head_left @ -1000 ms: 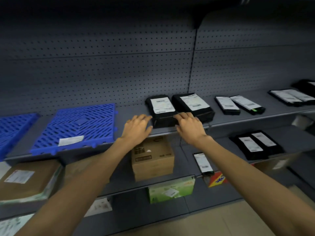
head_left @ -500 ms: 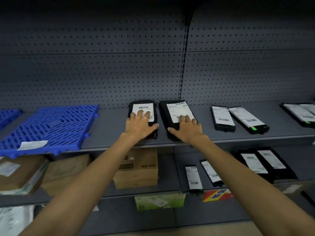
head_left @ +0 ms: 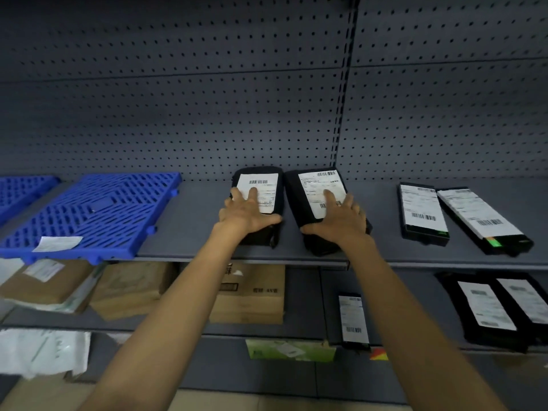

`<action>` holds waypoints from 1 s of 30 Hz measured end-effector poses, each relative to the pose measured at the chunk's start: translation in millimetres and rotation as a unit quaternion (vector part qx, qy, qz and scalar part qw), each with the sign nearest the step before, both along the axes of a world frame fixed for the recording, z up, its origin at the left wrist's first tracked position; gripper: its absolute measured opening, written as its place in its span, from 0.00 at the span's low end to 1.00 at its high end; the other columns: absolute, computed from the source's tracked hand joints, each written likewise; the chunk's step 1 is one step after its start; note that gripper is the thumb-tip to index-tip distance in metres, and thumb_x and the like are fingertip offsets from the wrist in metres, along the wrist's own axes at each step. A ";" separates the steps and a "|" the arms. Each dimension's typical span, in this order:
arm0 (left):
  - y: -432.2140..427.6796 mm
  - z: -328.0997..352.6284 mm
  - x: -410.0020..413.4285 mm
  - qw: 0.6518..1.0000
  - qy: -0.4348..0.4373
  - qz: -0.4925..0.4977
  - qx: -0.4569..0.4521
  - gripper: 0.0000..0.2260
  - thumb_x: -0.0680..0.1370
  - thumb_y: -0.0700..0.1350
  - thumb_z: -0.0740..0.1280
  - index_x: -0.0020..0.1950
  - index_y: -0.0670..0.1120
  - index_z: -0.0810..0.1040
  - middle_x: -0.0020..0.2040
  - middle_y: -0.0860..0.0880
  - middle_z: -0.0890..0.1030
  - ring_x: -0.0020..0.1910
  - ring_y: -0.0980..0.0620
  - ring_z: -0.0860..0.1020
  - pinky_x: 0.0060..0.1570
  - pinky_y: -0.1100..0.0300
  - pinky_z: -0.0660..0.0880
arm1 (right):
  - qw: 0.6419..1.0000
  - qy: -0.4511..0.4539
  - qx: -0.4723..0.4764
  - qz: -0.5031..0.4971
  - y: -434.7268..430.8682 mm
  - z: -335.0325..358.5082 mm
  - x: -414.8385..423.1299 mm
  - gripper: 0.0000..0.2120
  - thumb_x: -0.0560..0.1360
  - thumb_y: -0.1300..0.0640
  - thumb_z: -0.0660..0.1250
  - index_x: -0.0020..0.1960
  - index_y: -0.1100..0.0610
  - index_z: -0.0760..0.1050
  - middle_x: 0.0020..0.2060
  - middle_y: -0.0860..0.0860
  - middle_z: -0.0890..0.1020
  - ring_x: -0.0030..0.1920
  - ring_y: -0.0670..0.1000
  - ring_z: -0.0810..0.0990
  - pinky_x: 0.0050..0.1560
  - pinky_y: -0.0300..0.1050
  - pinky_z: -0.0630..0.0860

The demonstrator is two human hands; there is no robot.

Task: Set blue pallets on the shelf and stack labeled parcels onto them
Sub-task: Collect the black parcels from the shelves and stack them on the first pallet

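Black parcels, two of them, lie side by side on the grey shelf (head_left: 192,229), right of the blue pallet (head_left: 98,212). The left hand (head_left: 247,213) rests flat on the left parcel (head_left: 267,188), the right hand (head_left: 335,221) on the right parcel (head_left: 308,191), fingers straight.

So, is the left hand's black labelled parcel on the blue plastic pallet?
No, the parcel lies on grey shelf, apart from the pallet.

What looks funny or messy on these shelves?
The blue pallet seems to poke past the front edge of the shelf, with a loose white label lying on it. The left black parcel and right black parcel, under the left hand and right hand, lie on bare shelf, not on the pallet.
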State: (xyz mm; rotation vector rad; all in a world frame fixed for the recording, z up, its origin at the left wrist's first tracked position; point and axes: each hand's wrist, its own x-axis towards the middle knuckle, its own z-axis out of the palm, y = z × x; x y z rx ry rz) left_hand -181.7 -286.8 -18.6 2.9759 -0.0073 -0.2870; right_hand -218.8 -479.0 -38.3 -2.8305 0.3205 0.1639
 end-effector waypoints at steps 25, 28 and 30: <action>34.7 -11.6 -190.3 0.848 -0.378 0.338 -0.152 0.42 0.63 0.65 0.66 0.75 0.65 0.56 0.66 0.44 0.67 0.64 0.40 0.68 0.59 0.42 0.72 | 0.912 -0.225 0.283 0.195 37.6 8.1 -78.1 0.42 0.65 0.41 0.74 0.74 0.35 0.57 0.75 0.54 0.61 0.69 0.61 0.66 0.67 0.61 0.61; 59.7 -17.3 -218.4 0.826 -0.395 0.379 -0.135 0.42 0.62 0.64 0.67 0.75 0.64 0.56 0.67 0.46 0.67 0.65 0.41 0.68 0.60 0.42 0.71 | 0.892 -0.223 0.318 0.231 75.1 9.1 -91.2 0.41 0.65 0.42 0.74 0.73 0.35 0.58 0.75 0.54 0.62 0.69 0.61 0.66 0.67 0.62 0.61; 82.0 -20.4 -235.8 0.812 -0.401 0.408 -0.116 0.43 0.64 0.62 0.70 0.76 0.63 0.56 0.67 0.47 0.66 0.64 0.42 0.68 0.61 0.42 0.70 | 0.883 -0.217 0.326 0.258 102.9 10.5 -98.5 0.41 0.65 0.42 0.74 0.73 0.35 0.58 0.75 0.54 0.62 0.69 0.61 0.66 0.67 0.62 0.61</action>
